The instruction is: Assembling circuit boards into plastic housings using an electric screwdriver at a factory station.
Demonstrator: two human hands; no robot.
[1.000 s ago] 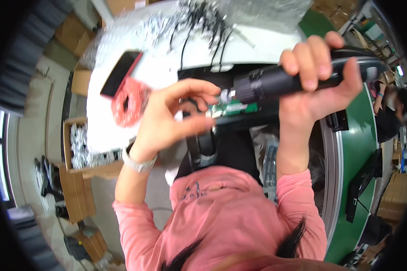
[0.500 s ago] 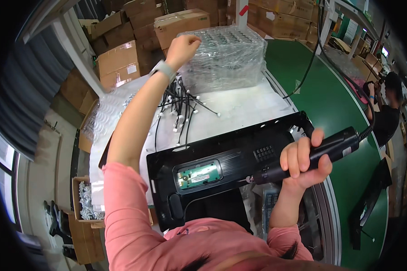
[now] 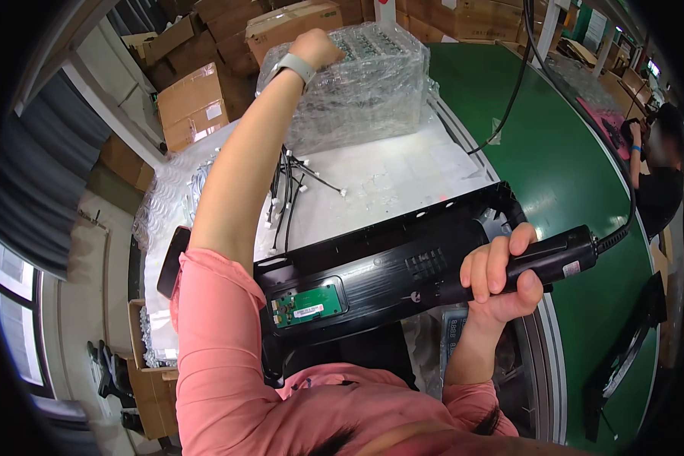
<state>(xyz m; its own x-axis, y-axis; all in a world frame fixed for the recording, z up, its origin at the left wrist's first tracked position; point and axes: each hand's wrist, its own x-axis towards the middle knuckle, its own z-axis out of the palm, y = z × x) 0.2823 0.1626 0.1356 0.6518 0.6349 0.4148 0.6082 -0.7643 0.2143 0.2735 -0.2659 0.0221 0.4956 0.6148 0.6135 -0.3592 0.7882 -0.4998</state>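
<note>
Loose cables (image 3: 287, 194): lay on the white tabletop (image 3: 403, 163), apart from the board.
Green circuit board (image 3: 308, 305): sat in the recess of the black housing (image 3: 376, 266), so placing looked done; whether screws held it could not be told, and no cable showed plugged in.
Left hand (image 3: 318, 48): reached to the wrapped stack (image 3: 368, 106); fingertips hidden, grip could not be told.
Right hand (image 3: 501, 275): wrapped around the black power screwdriver (image 3: 558, 258), its tip end over the housing, beside the board; fastening seemed unfinished.

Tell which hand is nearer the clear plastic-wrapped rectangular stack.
Left. The left hand is at the top of the stack; the right hand is farther off, to its lower right in view.
</note>
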